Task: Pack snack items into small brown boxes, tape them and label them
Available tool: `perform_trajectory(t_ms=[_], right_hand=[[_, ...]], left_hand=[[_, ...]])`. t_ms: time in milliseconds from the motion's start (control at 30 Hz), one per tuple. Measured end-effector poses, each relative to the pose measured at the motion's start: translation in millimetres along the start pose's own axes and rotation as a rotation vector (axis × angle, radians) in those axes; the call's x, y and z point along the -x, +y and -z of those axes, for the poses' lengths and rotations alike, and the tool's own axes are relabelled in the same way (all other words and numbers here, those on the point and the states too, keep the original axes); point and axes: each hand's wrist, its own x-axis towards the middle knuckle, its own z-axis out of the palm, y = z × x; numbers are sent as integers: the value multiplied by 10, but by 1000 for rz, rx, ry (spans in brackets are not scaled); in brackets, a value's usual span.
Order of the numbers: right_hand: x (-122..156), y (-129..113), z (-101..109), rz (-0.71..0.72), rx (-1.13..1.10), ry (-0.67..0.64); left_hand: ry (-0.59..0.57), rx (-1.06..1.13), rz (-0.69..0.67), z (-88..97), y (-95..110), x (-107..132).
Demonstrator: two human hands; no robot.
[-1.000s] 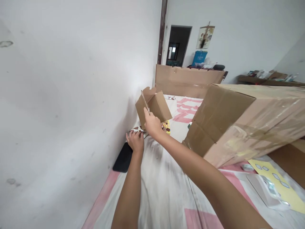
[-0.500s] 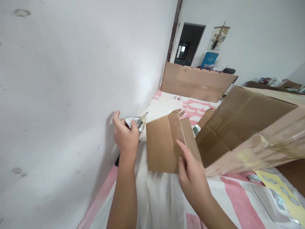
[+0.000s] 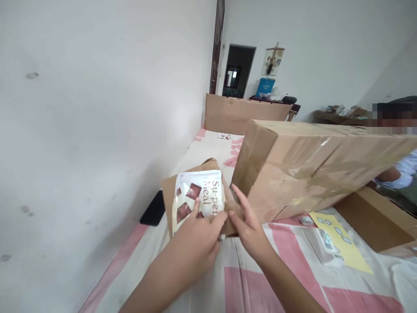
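Note:
A white "Su-per Meal" pouch (image 3: 198,187) with reddish-brown squares lies flat against a small brown cardboard box (image 3: 168,191). My left hand (image 3: 200,234) holds the pouch by its lower edge, index finger stretched over its front and the other fingers curled. At the box's right side, my right hand (image 3: 249,224) grips the cardboard between thumb and fingers. The pouch covers most of the box, so I cannot tell whether any of it is inside.
A black phone-like object (image 3: 153,208) lies by the wall (image 3: 81,152). On the right stands a large taped carton (image 3: 293,169), with a yellow sheet (image 3: 353,250) and a white device (image 3: 322,247) before it. Another person's sleeve (image 3: 407,167) shows at far right.
My left hand has moved right from beside the wall, bringing the pouch in front of the small box. My right hand still holds the box, and the view has shifted.

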Motion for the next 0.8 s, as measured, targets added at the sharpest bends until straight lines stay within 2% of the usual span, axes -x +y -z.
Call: perform_trajectory(t_ms=[100,233,333,400,467,533,633,700,800], right_hand=[[301,-15,207,14,26,-111],[806,-177,468,61,274,-307],[1168,-350,733,136,465,-425],[1380,-418,946,192,569,-476],[1575,-427,1178,239,666,-465],[1754,-390,1410,285,766,-398],[1974,-301,1708,348,888,-277],[2070,-246,1842,353,892,-223],[2125,-160,1930,326,824,-195]], left_hand=[[213,-225,-85,-193,247,285],[451,-379,-57,-333,531,650],[571,-407,-93,-463,766,729],[627,-362,-122,-665,942,704],[668,-257,-113,-942,1118,660],[664,-159,-106,-1223,1271,618],[516,-60,-114,-1491,1411,558],[375,-36,-130,-1528,1440,513],[239,-31,-147,-1448,1410,450]])
